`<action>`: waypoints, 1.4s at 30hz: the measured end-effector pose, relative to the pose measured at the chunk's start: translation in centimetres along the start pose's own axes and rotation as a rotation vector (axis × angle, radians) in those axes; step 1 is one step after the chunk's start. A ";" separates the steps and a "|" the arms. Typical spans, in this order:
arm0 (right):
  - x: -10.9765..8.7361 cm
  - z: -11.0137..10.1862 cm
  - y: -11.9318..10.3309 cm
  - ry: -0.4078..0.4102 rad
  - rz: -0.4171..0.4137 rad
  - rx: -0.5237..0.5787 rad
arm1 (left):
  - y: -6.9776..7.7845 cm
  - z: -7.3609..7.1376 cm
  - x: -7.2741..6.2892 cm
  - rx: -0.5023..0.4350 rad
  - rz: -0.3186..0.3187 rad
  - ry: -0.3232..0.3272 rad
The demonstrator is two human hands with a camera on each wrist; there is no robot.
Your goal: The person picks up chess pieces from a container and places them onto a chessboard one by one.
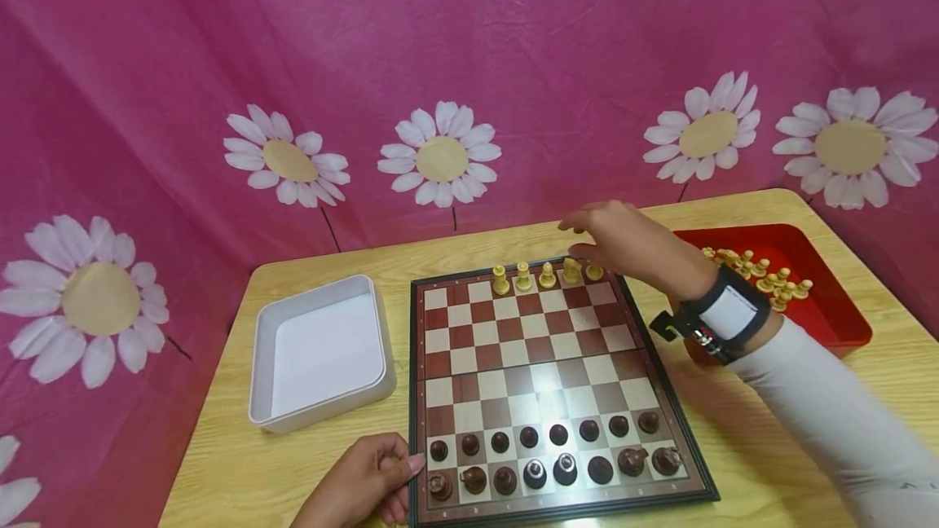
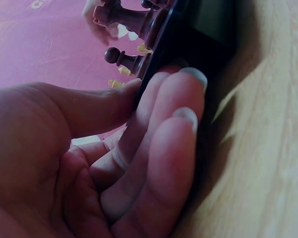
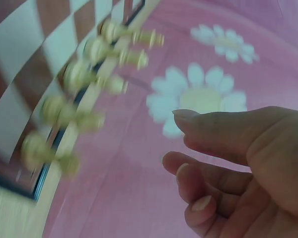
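Observation:
A folding chessboard lies on the table. My left hand grips its left edge near the front corner, thumb on top and fingers curled under the rim. In the left wrist view, a dark rook and a dark pawn stand just past the thumb. My right hand hovers over the far right corner, partly hiding the end piece. Its thumb and fingers are loosely bent and apart, nothing between them. Several cream pieces, a knight among them, stand along the far row.
Two rows of dark pieces fill the near side of the board. A red tray with several cream pieces sits at the right, partly behind my right forearm. A white tray stands at the left. A pink flowered cloth hangs behind the table.

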State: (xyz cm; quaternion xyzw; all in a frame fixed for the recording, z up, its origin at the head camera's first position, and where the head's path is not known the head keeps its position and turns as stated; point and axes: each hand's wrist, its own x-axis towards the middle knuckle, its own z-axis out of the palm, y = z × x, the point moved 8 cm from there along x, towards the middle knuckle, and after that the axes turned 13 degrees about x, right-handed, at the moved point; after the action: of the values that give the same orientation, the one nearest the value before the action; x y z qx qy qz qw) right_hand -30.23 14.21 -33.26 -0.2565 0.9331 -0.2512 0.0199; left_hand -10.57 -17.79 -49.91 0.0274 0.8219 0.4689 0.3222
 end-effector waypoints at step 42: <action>-9.8 -7.0 18.0 0.030 0.299 -0.025 | 0.0 -0.3 -0.1 0.010 -0.025 -0.006</action>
State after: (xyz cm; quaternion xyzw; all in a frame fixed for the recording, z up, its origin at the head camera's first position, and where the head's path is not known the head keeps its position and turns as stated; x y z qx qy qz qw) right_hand -31.32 35.53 -36.71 -0.1111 0.9642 -0.2375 0.0397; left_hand -10.66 -18.02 -49.74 0.0203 0.8237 0.4605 0.3301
